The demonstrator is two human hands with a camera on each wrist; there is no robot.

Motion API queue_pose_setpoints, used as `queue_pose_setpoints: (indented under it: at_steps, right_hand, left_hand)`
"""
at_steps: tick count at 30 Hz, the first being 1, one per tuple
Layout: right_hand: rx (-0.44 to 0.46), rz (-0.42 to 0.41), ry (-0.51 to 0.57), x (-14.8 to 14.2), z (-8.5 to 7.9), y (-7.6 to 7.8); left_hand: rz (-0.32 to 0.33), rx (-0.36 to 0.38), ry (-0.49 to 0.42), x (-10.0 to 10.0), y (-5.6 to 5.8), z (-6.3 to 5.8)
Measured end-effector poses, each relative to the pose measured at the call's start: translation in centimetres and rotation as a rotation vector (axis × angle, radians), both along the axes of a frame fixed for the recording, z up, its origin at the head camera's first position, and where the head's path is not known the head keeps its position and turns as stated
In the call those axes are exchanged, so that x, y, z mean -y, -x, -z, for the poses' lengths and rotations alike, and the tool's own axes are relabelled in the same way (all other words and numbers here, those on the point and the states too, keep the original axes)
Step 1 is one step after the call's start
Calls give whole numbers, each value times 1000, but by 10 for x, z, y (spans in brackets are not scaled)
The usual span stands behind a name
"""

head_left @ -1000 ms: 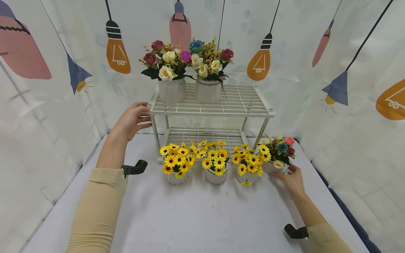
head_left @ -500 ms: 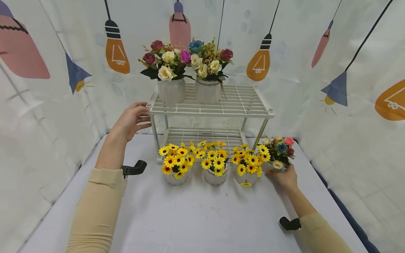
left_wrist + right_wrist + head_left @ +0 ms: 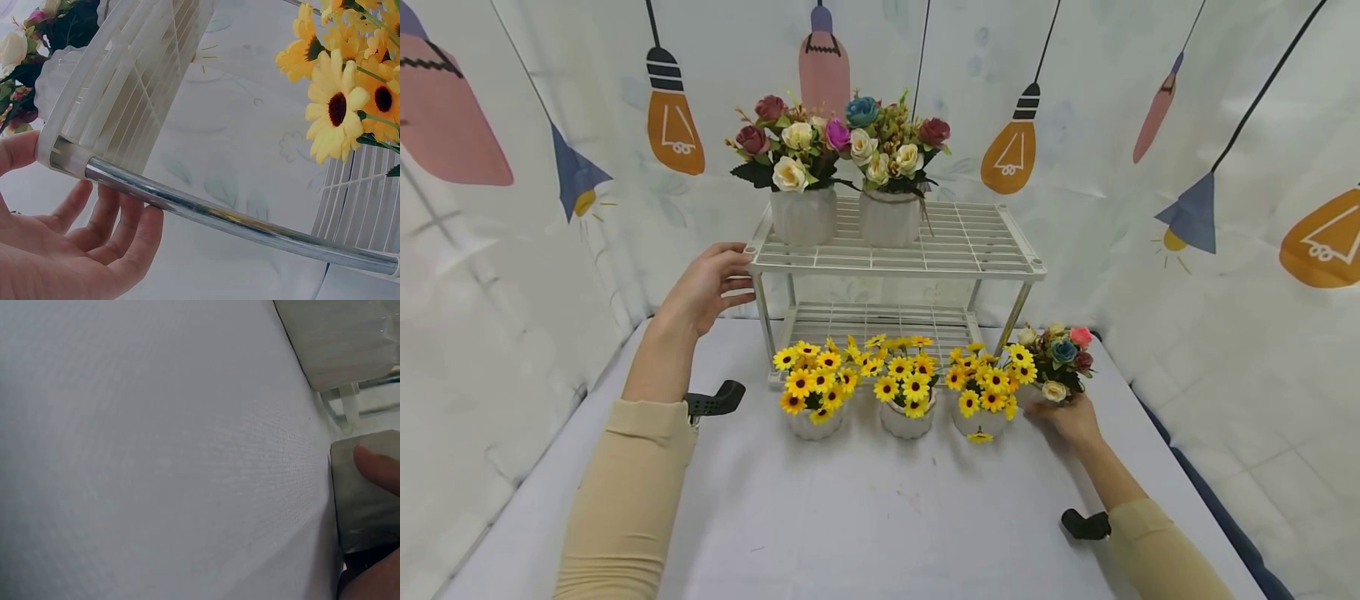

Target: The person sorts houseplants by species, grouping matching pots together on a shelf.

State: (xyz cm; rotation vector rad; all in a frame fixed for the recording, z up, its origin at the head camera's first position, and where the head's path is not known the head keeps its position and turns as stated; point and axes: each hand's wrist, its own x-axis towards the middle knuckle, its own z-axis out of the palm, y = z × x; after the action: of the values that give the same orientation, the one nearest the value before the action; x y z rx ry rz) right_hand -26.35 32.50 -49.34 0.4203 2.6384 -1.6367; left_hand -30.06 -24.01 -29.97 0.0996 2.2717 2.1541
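My left hand holds the near left corner of a white two-tier wire rack. In the left wrist view, its fingertips touch the rack's metal post. To the rack's right, my right hand grips a pale pot of mixed artificial roses. The right wrist view has the thumb against that pot's side. Three pots of yellow daisies, left, middle and right, stand along the rack's front.
On the top tier, two rose pots, one left and one right, stand side by side. The lower tier lies behind the daisies. White cloth covers the table. A printed curtain hangs behind and at the sides.
My right hand has slid leftward and closed round the rose pot, the thumb now nearer the right daisy pot. My left hand stays at the rack corner. The view shifts slightly.
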Motion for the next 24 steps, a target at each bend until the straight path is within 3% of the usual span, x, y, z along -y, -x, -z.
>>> queue_pose_setpoints:
  at_steps: [13, 24]
  right_hand:
    - [-78, -27, -49, 0, 6, 5]
    - [-98, -1, 14, 3, 4, 1]
  left_hand:
    - [7, 2, 3, 2, 0, 1]
    - [5, -2, 9, 1, 0, 0]
